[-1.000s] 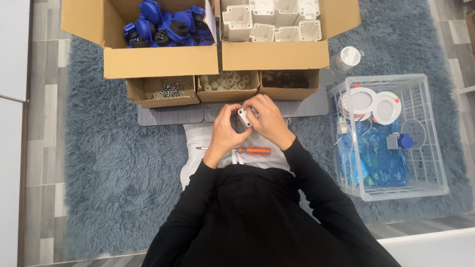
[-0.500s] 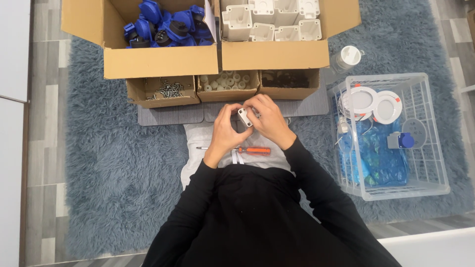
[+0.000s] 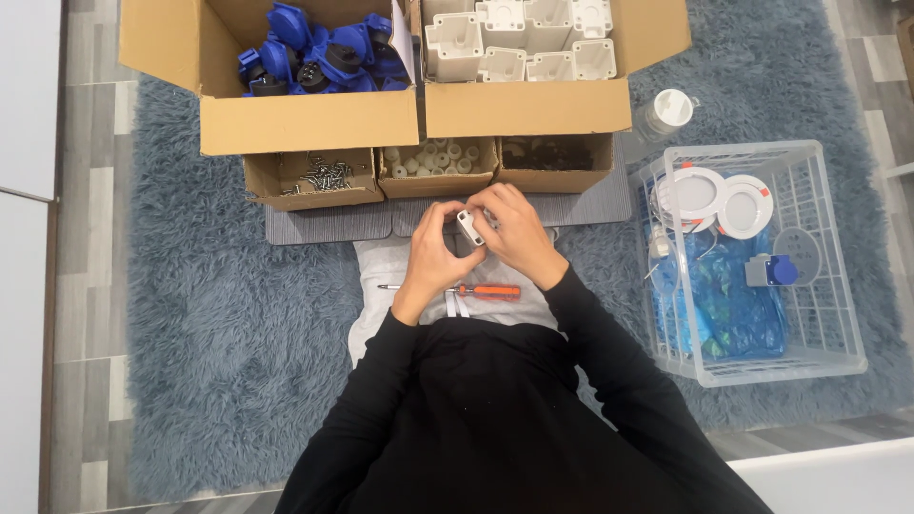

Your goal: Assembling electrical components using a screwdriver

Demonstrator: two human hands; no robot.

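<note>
both hands, left [image 3: 430,255] and right [image 3: 515,231], pinch small white plastic housing [image 3: 469,227]; orange-handled screwdriver [image 3: 455,289] rests on my lap.

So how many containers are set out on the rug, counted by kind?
Large cardboard boxes: 2, one with blue parts, one with white housings
Small cardboard trays: 3, with screws, white caps, dark parts
Clear plastic crate: 1
Total: 6
</note>
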